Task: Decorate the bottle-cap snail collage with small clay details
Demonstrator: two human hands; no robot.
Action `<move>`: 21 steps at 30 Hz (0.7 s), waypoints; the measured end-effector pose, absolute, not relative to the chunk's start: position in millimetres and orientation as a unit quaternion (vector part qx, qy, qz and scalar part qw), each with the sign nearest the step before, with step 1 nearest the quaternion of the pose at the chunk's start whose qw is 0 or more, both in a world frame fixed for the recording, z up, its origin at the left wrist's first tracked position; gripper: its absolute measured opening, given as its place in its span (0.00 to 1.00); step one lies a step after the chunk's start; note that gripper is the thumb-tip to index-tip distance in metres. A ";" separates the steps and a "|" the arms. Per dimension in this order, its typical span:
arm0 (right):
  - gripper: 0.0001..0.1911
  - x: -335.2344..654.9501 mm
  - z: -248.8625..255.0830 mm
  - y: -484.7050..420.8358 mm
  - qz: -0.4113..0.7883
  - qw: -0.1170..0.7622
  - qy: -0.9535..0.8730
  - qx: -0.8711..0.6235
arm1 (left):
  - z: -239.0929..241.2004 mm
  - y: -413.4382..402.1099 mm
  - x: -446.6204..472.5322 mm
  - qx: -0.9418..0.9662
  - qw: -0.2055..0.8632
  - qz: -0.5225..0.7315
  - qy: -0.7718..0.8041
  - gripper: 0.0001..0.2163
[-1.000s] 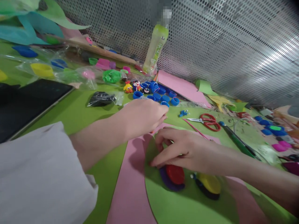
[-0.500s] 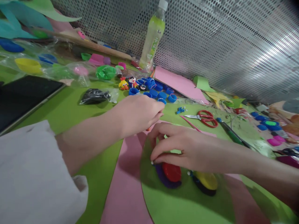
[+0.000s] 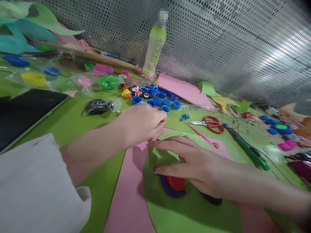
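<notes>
My left hand (image 3: 141, 124) is closed in a pinch at the top edge of a round green foam sheet (image 3: 189, 215); what it pinches is hidden. My right hand (image 3: 191, 161) lies flat on that sheet with its fingers stretched out towards the left hand. Its thumb rests against a red cap (image 3: 175, 183) stacked on a purple cap (image 3: 167, 191). A black cap (image 3: 213, 200) peeks out from under the right wrist. The green sheet lies on a pink foam sheet (image 3: 128, 200).
Several blue caps (image 3: 160, 101) and small toy figures (image 3: 132, 92) lie beyond my hands. Red scissors (image 3: 210, 124) and a green pen (image 3: 247, 149) lie to the right, a black tablet (image 3: 24, 111) and a black bag (image 3: 97, 106) to the left. A bottle (image 3: 153, 48) stands against the perforated metal wall.
My right hand has uncurled and flattened onto the green sheet, and now covers the yellow cap. My left hand has stayed pinched at almost the same spot.
</notes>
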State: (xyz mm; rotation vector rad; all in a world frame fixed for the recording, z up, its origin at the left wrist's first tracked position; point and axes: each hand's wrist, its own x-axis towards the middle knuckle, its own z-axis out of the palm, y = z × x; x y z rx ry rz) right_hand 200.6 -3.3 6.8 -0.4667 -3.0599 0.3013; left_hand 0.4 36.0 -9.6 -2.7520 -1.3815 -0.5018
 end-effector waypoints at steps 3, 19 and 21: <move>0.26 200.6 3.2 -2.6 0.099 0.022 -0.983 -0.150 | -9.7 35.2 0.0 -0.876 -0.010 -0.169 -0.451 0.10; 0.22 191.3 37.1 -15.2 0.124 0.180 -0.956 -0.197 | -5.3 35.4 -5.7 -0.858 -0.023 -0.168 -0.485 0.10; 0.17 190.6 43.3 -21.3 0.136 0.151 -0.963 -0.179 | -4.2 35.0 -7.8 -0.847 -0.017 -0.187 -0.497 0.10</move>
